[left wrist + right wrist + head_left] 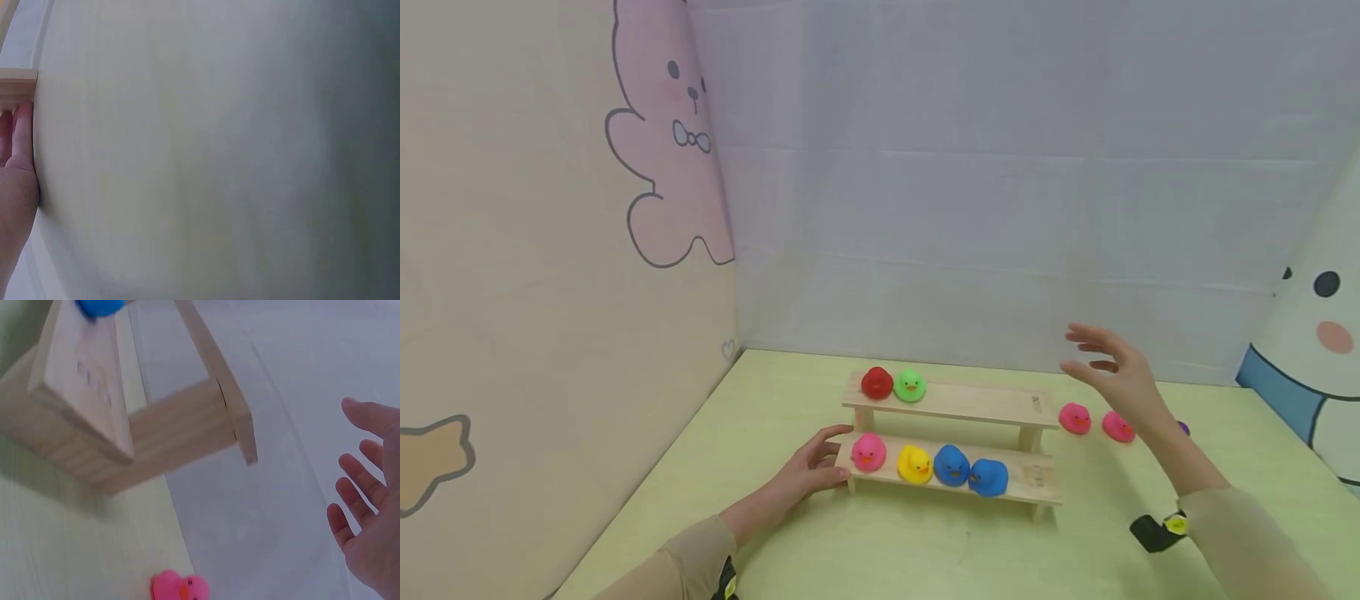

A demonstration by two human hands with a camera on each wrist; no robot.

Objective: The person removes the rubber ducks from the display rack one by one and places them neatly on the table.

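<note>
A two-step wooden shelf (977,403) stands on the table. My left hand (811,467) grips the left end of its lower board, thumb in front and fingers behind; the left wrist view shows the fingers (23,134) right under the board's end. A red duck (877,383) and a green duck (911,386) sit on the upper board. Along the lower board are a pink duck (868,452), a yellow duck (915,465) and two blue ducks (952,466). My right hand (1120,379) is raised right of the shelf, fingers spread and holding nothing.
Two pink ducks, one at the left (1075,419) and one below the right hand (1117,427), lie on the table right of the shelf. A small purple thing (1183,427) shows partly behind the right forearm. A pale curtain (925,208) closes off the back.
</note>
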